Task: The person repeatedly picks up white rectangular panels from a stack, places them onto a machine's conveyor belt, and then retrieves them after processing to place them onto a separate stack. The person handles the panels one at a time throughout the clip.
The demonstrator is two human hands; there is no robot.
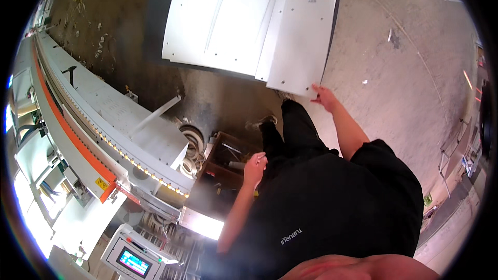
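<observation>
Ahead of me lies a stack of flat white panels [218, 26] with small dark holes along their edges. The topmost narrow white panel [298, 36] sits at the right of the stack, its near end jutting out toward me. My right hand [325, 97] is at that panel's near right corner, index finger on its face and thumb by its near edge. Close to my body, my left hand [255, 167] is raised with curled fingers, away from the panels. Whether anything small is inside its fingers, I cannot make out.
A long machine with an orange strip [78, 129] runs along the left, a pale bar [155, 114] jutting from it. Below are rolled edging strips [192, 148], a brown open box [228, 150] with tools, and a control screen [134, 262]. Scraps litter the concrete floor [384, 72].
</observation>
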